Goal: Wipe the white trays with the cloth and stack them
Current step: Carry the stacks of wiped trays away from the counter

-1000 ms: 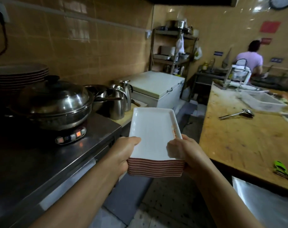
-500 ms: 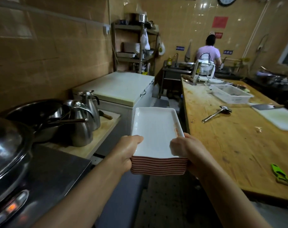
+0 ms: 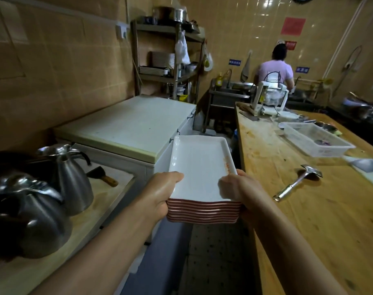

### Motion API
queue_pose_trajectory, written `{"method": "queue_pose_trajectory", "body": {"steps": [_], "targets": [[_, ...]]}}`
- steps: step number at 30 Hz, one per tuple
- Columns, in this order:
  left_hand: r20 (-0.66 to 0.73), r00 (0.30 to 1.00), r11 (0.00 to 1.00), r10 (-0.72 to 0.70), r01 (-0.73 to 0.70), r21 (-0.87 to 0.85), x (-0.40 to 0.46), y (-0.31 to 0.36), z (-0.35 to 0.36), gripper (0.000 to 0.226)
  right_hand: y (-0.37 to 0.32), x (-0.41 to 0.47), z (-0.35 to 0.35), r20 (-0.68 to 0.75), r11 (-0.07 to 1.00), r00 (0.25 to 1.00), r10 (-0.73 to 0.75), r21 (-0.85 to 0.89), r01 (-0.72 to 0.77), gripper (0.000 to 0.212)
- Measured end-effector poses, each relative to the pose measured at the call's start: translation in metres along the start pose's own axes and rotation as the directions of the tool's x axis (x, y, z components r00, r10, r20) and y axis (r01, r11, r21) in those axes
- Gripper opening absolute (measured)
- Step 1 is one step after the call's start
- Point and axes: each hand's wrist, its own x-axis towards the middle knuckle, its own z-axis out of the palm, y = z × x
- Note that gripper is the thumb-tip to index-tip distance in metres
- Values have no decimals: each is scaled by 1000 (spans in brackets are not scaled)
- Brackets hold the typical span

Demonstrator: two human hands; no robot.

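A stack of several white rectangular trays (image 3: 199, 167) with reddish-brown outer edges is carried level in the aisle, in front of my chest. My left hand (image 3: 160, 193) grips the stack's near left corner, thumb on the top tray's rim and fingers under the stack. My right hand (image 3: 234, 188) grips the near right corner the same way. The top tray has a small red mark along its right rim. No cloth is in view.
A white chest freezer (image 3: 130, 126) stands ahead left, steel kettles (image 3: 68, 173) on the counter beside it. A long wooden table (image 3: 321, 209) on the right holds a ladle (image 3: 296, 183) and a white basket (image 3: 315, 139). A person (image 3: 275, 69) stands at the far sink. A metal shelf rack (image 3: 168, 60) is at the back.
I have walked forward along the aisle with the stack. The wok and stove have left the view on the left, and the freezer and kettles are nearer. My grip is unchanged.
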Motion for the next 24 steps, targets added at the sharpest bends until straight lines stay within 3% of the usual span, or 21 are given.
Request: {"method": "queue_pose_trajectory", "body": {"steps": [15,24], "targets": [[100,995,997,-21,13,80,320,130,63,13,-84,322,9,-216,998,976,7,58,6,40],[112,994,997,-9,0,75,487,173,136,15,-122,514,-32,-208,1000,978,21,22,-17,40]]}}
